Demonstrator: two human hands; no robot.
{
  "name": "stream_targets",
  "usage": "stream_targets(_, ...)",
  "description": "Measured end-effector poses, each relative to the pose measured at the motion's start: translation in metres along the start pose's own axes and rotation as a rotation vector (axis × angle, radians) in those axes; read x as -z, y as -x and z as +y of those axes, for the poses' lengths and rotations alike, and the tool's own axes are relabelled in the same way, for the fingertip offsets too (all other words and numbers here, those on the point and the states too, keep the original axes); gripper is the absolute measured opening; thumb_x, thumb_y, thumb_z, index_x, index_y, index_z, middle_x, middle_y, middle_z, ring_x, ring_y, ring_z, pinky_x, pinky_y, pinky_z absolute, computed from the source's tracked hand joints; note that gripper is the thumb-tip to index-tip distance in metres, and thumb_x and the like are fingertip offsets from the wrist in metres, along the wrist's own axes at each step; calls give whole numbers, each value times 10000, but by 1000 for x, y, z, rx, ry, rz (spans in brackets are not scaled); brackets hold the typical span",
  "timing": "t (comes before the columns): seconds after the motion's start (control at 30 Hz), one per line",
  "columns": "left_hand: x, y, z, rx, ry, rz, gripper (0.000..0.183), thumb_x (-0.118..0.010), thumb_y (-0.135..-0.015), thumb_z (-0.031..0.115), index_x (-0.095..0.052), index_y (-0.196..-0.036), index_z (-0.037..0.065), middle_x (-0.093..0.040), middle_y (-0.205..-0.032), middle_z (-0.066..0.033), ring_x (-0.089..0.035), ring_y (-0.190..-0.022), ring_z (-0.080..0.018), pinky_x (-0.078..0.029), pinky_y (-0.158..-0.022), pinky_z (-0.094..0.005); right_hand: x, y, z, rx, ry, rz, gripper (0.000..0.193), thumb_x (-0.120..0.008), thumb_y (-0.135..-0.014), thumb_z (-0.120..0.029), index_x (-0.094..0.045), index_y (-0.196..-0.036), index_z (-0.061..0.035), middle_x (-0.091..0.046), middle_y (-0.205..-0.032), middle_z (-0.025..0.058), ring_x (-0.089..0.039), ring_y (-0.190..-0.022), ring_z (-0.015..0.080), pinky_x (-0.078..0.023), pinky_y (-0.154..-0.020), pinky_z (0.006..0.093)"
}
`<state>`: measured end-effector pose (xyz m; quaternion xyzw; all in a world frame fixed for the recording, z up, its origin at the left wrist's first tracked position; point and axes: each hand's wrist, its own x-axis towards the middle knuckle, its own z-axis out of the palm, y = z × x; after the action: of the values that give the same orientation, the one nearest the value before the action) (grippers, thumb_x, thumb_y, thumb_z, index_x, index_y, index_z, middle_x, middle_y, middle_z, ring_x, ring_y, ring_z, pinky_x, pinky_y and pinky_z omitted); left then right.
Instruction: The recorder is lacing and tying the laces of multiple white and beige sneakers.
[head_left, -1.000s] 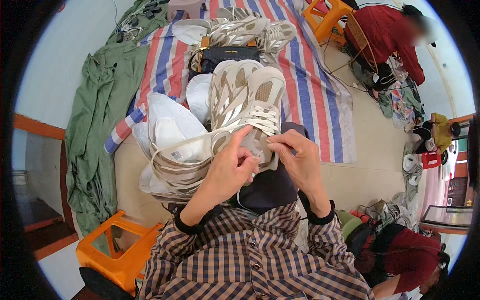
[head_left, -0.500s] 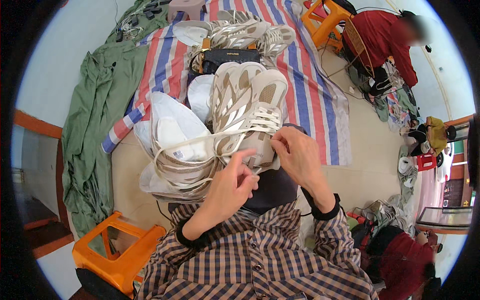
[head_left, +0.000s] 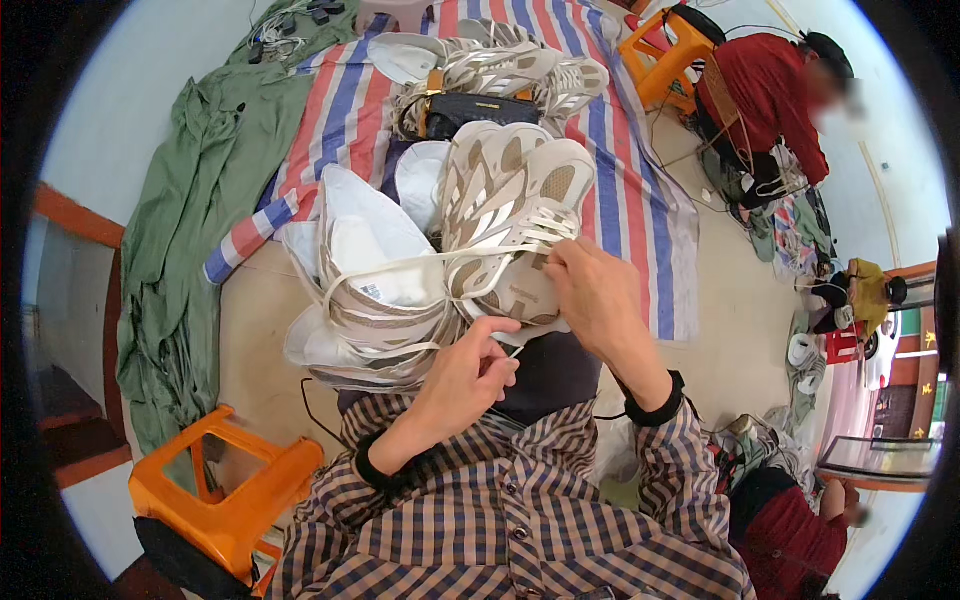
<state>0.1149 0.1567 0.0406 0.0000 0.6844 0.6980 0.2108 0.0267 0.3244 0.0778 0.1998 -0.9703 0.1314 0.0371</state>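
Several beige and white sneaker uppers [head_left: 530,290] lie stacked in front of my lap, toes pointing away. On the nearest one, a cream shoelace [head_left: 548,226] is threaded across the front. My right hand [head_left: 600,300] is closed at the right edge of this lacing, thumb and forefinger pinching the lace. Lower down, just below the upper's near end, my left hand [head_left: 462,378] is closed, with a thin white lace end showing at its fingertips. One long strand of lace runs left over a second pile of uppers [head_left: 385,320], whose white linings face up.
A black handbag [head_left: 480,115] and more sneaker uppers [head_left: 500,70] rest beyond on a striped sheet [head_left: 640,230]. Orange stools [head_left: 215,490] stand near left and far right. Green cloth [head_left: 205,200] lies along the left. Other people in red [head_left: 765,105] sit at the right.
My left forefinger, stretched out before, has curled in toward the thumb. My right hand stays at the lacing. The whole view has shifted slightly.
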Motion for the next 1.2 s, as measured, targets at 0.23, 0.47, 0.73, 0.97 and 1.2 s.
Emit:
stream_targets(0.23,-2,-2,-6,-16,-11,12,336,-527,-887,27,-465,-1216,1,-594,-722,-65,-569,-592,-113,-463,-553,-245,-18,5,10,-25,-263,162,85,-617,-828,-153,-599,-856,-74,-585,-815,111,-586,-747,325,-449,-660,414)
stream_targets(0.47,-1,-3,-8,-63,-96,38,333,-556,-871,69,-483,-1192,15,-622,-699,-73,-595,-562,-145,-474,-559,-290,-14,12,0,-3,-174,176,135,-623,-807,-99,-606,-941,-90,-584,-832,85,-557,-838,296,-402,-768,394)
stream_targets(0.73,-2,-3,-12,-106,-158,20,378,-546,-871,52,-474,-1241,45,-620,-737,-63,-593,-582,-126,-477,-567,-270,-31,9,4,53,-194,308,168,-626,-786,-53,-609,-952,-69,-593,-840,76,-557,-857,277,-401,-804,389)
stream_targets(0.97,-3,-4,-16,-118,-182,53,389,-541,-854,39,-481,-1239,39,-624,-731,-67,-600,-586,-128,-484,-568,-275,-30,13,7,105,-152,273,219,-648,-781,-72,-616,-997,-60,-598,-883,83,-559,-895,285,-396,-853,393)
stream_targets(1.2,-3,-3,-14,-127,-181,60,343,-576,-857,73,-486,-1187,45,-636,-704,-85,-623,-565,-191,-483,-563,-326,-11,11,-13,116,-59,147,297,-684,-758,-120,-595,-1039,-83,-558,-933,85,-531,-944,294,-359,-899,427)
